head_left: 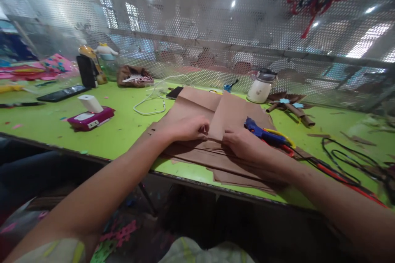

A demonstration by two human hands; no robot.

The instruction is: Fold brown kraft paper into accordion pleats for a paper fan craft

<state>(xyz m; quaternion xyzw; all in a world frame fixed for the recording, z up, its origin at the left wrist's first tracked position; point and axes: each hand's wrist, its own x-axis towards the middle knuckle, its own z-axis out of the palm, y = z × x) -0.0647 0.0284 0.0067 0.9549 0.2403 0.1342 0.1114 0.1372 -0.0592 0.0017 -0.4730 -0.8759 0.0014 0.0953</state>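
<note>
A sheet of brown paper lies on top of a stack of similar brown sheets near the table's front edge. Part of it is folded up into a flap between my hands. My left hand is closed at the near edge of the sheet, its fingertips curled under and partly hidden. With thumb and fingers, my right hand pinches the lower corner of the flap. Just beyond my right wrist, a blue glue gun rests on the paper, beside a tool with yellow and red handles.
A purple power socket with a white charger stands on the left. Behind are a white cable, a phone and a white jar. Black cord coils at right near paper scraps. A perforated screen borders the back.
</note>
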